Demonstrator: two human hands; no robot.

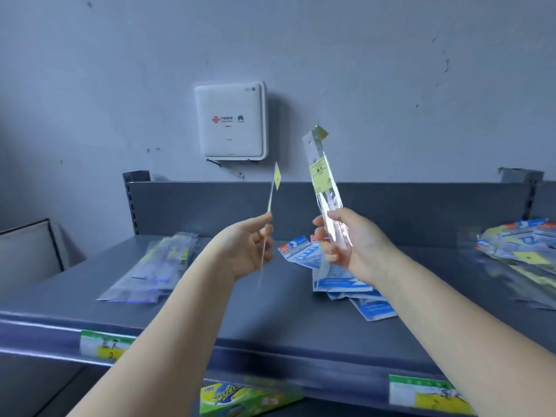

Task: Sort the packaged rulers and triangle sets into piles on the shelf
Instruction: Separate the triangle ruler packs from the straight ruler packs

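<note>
Both hands are raised above the shelf (285,323), each with a packaged ruler, so the step in hand looks like checking or separating two pieces before laying them down. The left hand (245,248) pinches a thin ruler pack (272,203) edge-on between thumb and fingers, its yellow tag uppermost; the right hand (346,239) has its fingers curled round the lower end of a wider clear ruler pack (323,182), held upright and tilted slightly left. The two packs are near each other but apart. Below left lies the pile of clear ruler packs (156,266); under the right hand is the pile of blue triangle sets (346,284), and a mixed unsorted heap (520,248) sits at the far right. The next move probably calls for carrying both rulers down and left onto the clear pile, squaring them to it. Open shelf lies between the piles; the back panel (421,206) and the front lip bound the reach.
</note>
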